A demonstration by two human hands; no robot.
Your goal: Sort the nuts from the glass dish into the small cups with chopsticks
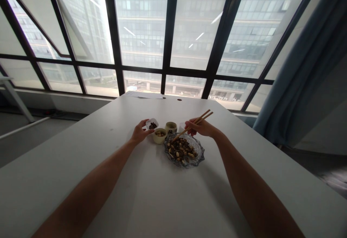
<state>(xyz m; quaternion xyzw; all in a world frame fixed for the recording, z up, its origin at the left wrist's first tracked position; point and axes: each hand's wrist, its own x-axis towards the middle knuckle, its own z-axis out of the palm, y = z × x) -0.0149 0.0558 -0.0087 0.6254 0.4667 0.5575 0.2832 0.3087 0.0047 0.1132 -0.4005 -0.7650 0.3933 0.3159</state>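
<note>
My left hand [141, 132] grips a small white cup [148, 122], tilted so that dark pieces show inside. Just right of it stands a cream-coloured cup [158, 139] with light brown pieces in it. A second cream cup [171, 126] with dark markings is behind that one. My right hand [195, 126] is closed round a pair of wooden chopsticks [202, 117]. Their tips reach into a scalloped clear glass plate [200, 155], among a mix of nuts and dark seeds [181, 149]. A clear cup [182, 127], partly hidden, stands behind the plate beside my right fingers.
Everything stands on a long white table [151, 198]. Sheets of white paper [145, 95] and two small dark round things, one reddish [179, 99], lie at its far end. Beyond are framed windows [200, 25]; a blue curtain [292, 72] hangs at the right.
</note>
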